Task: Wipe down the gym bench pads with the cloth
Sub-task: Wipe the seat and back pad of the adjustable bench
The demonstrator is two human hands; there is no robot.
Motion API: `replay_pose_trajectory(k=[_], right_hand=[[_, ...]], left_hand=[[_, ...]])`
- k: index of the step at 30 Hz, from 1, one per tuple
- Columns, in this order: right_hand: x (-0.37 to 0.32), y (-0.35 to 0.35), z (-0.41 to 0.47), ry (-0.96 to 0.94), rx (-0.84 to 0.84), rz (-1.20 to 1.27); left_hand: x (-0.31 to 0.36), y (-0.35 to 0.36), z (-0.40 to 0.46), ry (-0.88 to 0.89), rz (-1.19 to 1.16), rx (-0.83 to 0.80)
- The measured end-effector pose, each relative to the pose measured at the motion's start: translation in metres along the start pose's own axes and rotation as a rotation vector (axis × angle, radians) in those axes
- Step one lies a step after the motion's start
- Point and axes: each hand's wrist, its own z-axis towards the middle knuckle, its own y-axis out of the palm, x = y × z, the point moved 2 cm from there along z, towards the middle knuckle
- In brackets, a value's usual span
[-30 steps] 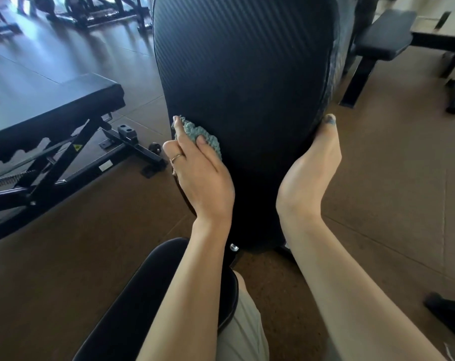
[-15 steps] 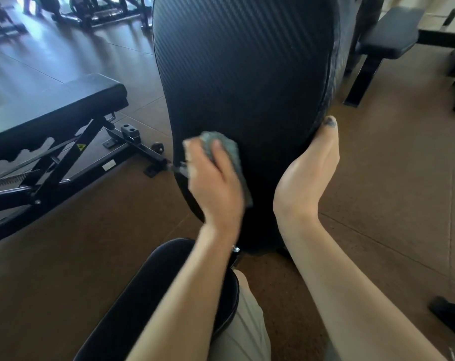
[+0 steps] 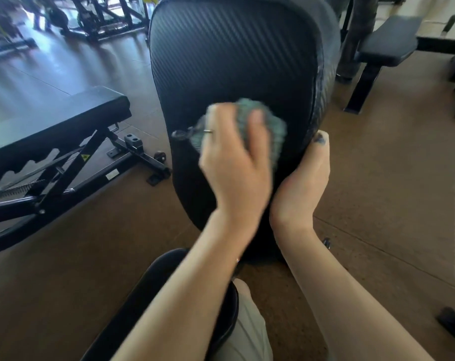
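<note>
An upright black back pad (image 3: pixel 234 53) with a ribbed texture fills the middle of the view. My left hand (image 3: pixel 234 168) holds a bunched teal cloth (image 3: pixel 274 131) against the pad's lower middle, fingers curved over it; the hand is blurred by motion. My right hand (image 3: pixel 304 183) grips the pad's lower right edge, thumb on the front rim, fingers hidden behind. The black seat pad (image 3: pixel 143 308) lies below, under my forearms.
A second adjustable bench (image 3: pixel 51 118) with a black steel frame stands at the left. A flat bench (image 3: pixel 388 43) stands at the back right. Exercise machines (image 3: pixel 98 19) line the far left. Brown rubber floor surrounds everything.
My left hand slid the cloth from the pad's left edge rightward to its lower middle. My right hand stayed on the right edge.
</note>
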Motion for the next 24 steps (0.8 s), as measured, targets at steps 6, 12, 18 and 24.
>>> replay_pose_trajectory(k=[6, 12, 18, 24], right_hand=[[-0.005, -0.005, 0.002, 0.135, -0.098, 0.172], [-0.008, -0.004, -0.001, 0.138, -0.082, 0.066], [-0.013, -0.014, 0.000, 0.125, -0.127, 0.127], [-0.007, -0.010, -0.004, 0.095, -0.082, 0.088]], left_hand=[[-0.017, 0.000, 0.021, 0.004, 0.059, 0.044], [-0.017, 0.002, 0.008, -0.120, 0.030, 0.061], [-0.004, 0.003, -0.017, 0.124, 0.029, -0.066], [-0.104, -0.015, -0.040, -0.607, 0.015, 0.143]])
